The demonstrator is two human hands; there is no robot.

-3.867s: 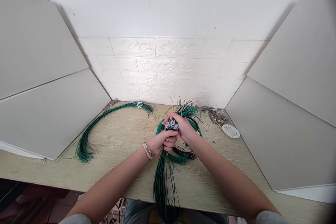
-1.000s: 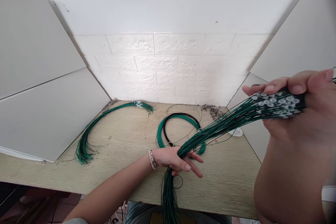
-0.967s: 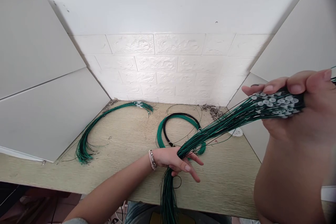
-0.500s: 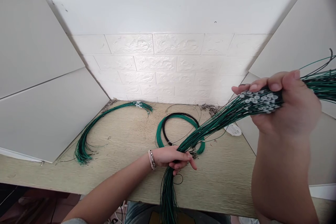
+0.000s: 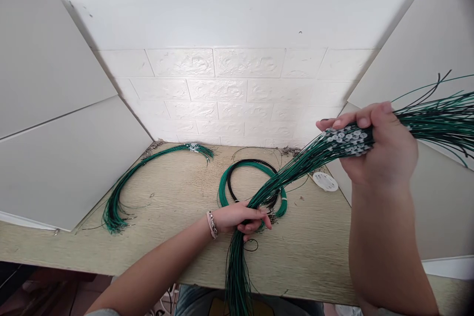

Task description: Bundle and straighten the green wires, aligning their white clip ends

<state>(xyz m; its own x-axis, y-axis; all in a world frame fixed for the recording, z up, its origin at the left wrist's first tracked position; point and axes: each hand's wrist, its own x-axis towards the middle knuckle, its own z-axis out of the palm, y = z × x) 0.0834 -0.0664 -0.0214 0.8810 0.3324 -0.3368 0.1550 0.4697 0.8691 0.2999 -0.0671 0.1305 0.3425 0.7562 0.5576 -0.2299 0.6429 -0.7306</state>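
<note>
A long bundle of green and black wires (image 5: 296,168) runs between both my hands. My right hand (image 5: 388,148), raised at the right, is wrapped round it beside a cluster of small white round beads or stoppers (image 5: 348,140). Beyond that hand the wire ends fan out to the right edge. My left hand (image 5: 244,219) closes round the bundle lower down, over the table's front part. Below it the loose wires (image 5: 237,271) hang past the table edge. A small loop of wire sticks out near my left fingers.
Behind my left hand lies a coil of green and black wire (image 5: 224,182). A second wire bundle with white beads (image 5: 129,177) curves across the table's left side. A white disc (image 5: 326,181) lies at the right. Grey panels (image 5: 55,158) flank the table (image 5: 177,197), with a white brick-patterned wall behind.
My right hand has moved left and slightly down with the bundle, so more of the fanned wire ends show at the right. My left hand keeps its hold in nearly the same place.
</note>
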